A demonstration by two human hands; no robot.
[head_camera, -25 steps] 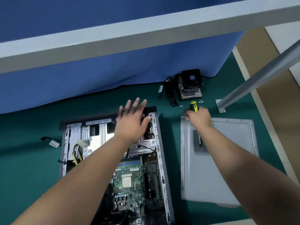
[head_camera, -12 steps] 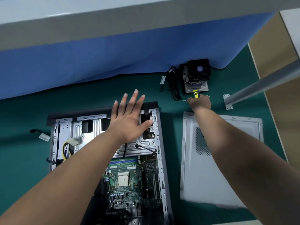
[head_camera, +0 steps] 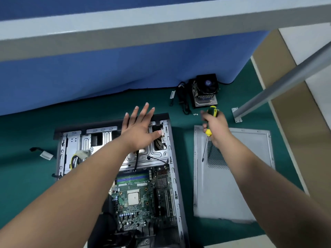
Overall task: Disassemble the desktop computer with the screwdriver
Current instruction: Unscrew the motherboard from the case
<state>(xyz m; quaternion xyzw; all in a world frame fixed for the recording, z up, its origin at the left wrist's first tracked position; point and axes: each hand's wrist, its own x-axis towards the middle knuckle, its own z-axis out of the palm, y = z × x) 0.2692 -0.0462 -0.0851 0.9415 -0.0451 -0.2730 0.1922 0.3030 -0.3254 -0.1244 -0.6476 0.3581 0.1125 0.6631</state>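
The disassembly looks well under way. The desktop computer (head_camera: 114,169) lies open on the green worktop (head_camera: 26,176), its flat grey steel side panel (head_camera: 232,176) already off and lying under the right hand (head_camera: 215,126), perforated vent patch showing. Just beyond that hand sits the removed cooler (head_camera: 206,90), a black square fan on finned metal, with a black cable (head_camera: 182,99) beside it and a few tiny loose screws (head_camera: 195,114) near the knuckles. Judging by this, the motherboard (head_camera: 139,199), the bare square processor (head_camera: 133,198) and the stamped silver drive cage (head_camera: 111,145) are still to come out.

The right hand grips the screwdriver (head_camera: 208,129) around its yellow-and-black handle, the thin steel shaft pointing back toward the person over the side panel. The left hand (head_camera: 139,129) is spread flat with straight fingers over the far end of the chassis, above the drive cage; whether it touches the metal I cannot tell. It holds nothing.
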